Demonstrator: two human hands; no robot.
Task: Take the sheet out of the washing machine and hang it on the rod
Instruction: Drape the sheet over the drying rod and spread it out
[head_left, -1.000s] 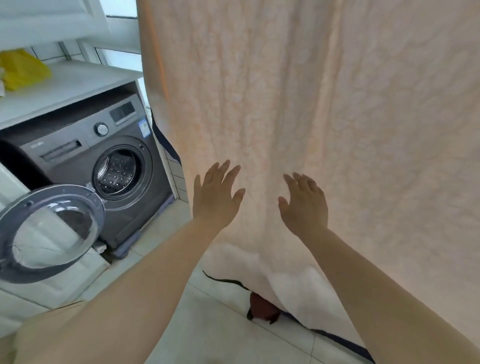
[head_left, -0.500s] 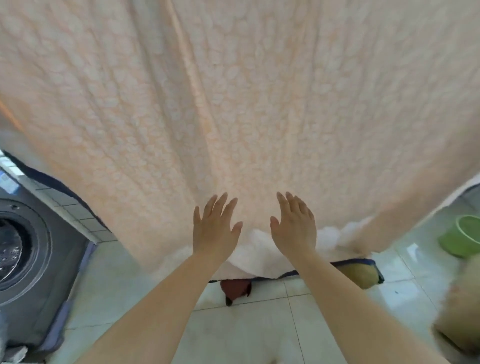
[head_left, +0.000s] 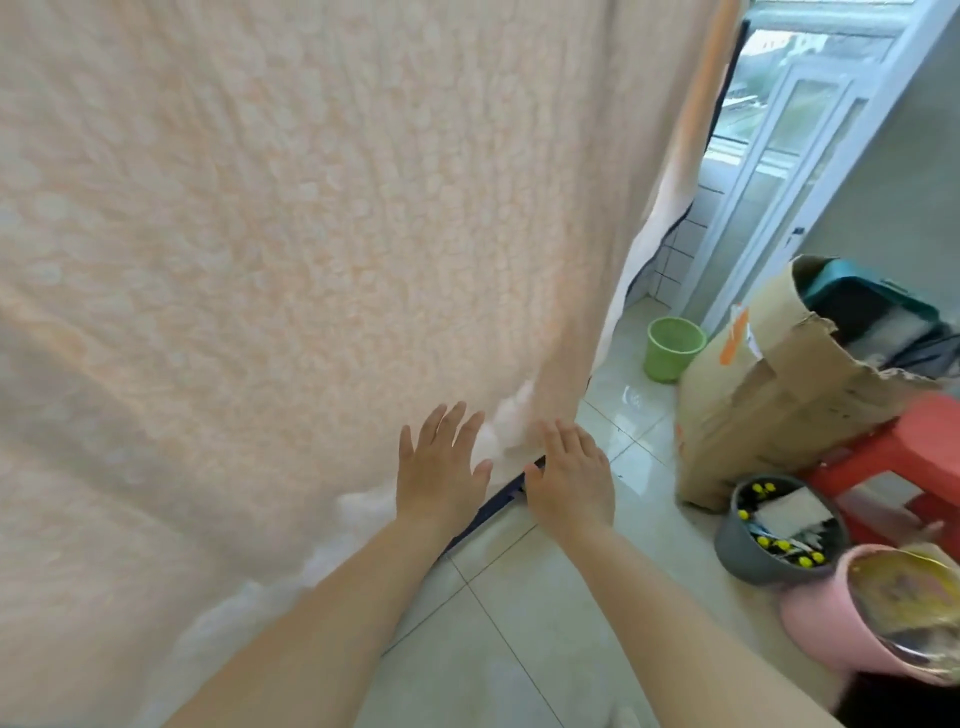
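The scene is viewed by a single head-worn camera, aimed forward and down along both forearms, close to the hanging sheet (head_left: 311, 260), with the tiled floor (head_left: 519, 623) below.

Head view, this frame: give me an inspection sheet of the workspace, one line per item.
Surface: pale tiled floor, glossy, bare in front of the person.
Job's things: peach sheet hangs spread out, its lower edge near the floor; rod and washing machine out of view.
Clutter: green bucket, torn cardboard box, red stool, grey tub of small items, pink tub.
Grippers: left hand and right hand open, fingers straight, at the sheet's lower right corner; contact unclear.
Cables: nothing seen.
Surroundings: window and tiled wall at right.
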